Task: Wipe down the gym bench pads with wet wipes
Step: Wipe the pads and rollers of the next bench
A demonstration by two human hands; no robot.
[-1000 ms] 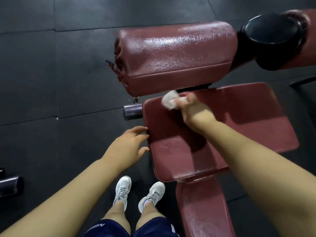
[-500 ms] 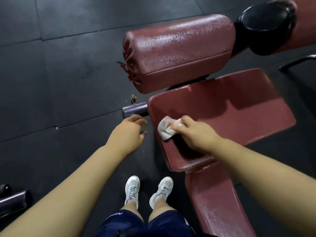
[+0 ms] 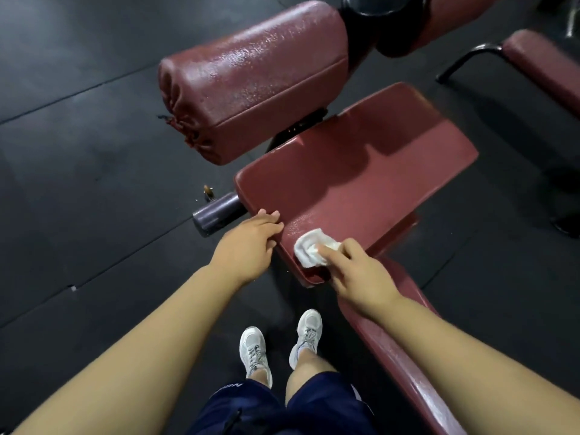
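Note:
The flat dark-red seat pad (image 3: 361, 171) lies in the middle of the view. My right hand (image 3: 357, 274) presses a crumpled white wet wipe (image 3: 309, 251) onto the pad's near corner, fingers closed on it. At the pad's left edge my left hand (image 3: 248, 246) rests with its fingertips curled on the rim, holding nothing else. Above the seat pad sits a thick red roller pad (image 3: 257, 76), glistening wet. A long red bench pad (image 3: 395, 340) runs down to the lower right under my right forearm, shiny in streaks.
A purple metal bar end (image 3: 216, 211) sticks out left of the seat pad. Another red padded bench (image 3: 546, 64) on a black frame stands at the upper right. Black rubber floor tiles (image 3: 78, 152) lie all around. My white shoes (image 3: 282, 343) stand beside the bench.
My right hand has drawn the wipe from the seat pad's far left corner down to its near corner. My left hand shifted onto the pad's left rim. The view moved.

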